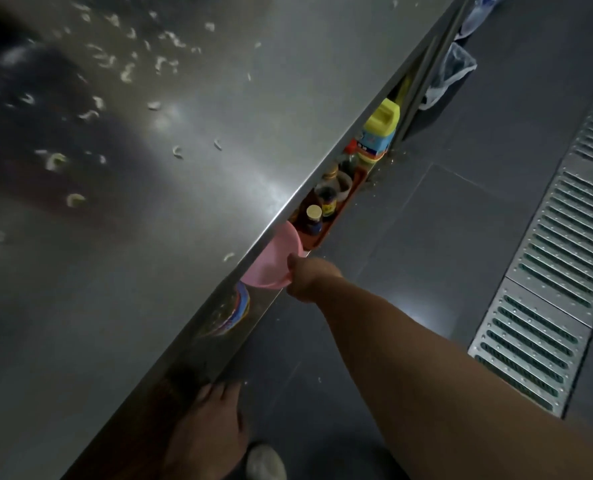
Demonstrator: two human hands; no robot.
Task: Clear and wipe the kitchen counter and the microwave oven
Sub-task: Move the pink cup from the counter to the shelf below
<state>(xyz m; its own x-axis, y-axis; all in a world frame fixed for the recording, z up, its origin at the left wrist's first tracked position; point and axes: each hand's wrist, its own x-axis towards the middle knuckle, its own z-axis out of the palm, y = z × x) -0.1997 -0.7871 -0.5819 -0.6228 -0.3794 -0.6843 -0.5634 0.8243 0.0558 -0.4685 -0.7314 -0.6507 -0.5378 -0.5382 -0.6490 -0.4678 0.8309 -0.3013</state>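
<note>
Head view, looking down along a worktop edge. The right hand [305, 278] is seen with its arm stretched forward, fingers curled round the rim of a shallow pink plastic bowl [274, 261], which is held just under the front edge of the brushed stainless-steel worktop [184, 237]. The left hand [212, 431] is laid at the worktop's front lip with fingers extended, gripping nothing. Small pale curved food scraps [125, 72] are scattered over the worktop surface. Beyond the bowl, on a shelf below the worktop, a red tray [336, 216] holding dark sauce bottles [326, 202] is shown, followed by a yellow-capped plastic jug [379, 129]. On the dark tiled floor [444, 220] a slotted metal drain grate [558, 271] is visible to the right.
</note>
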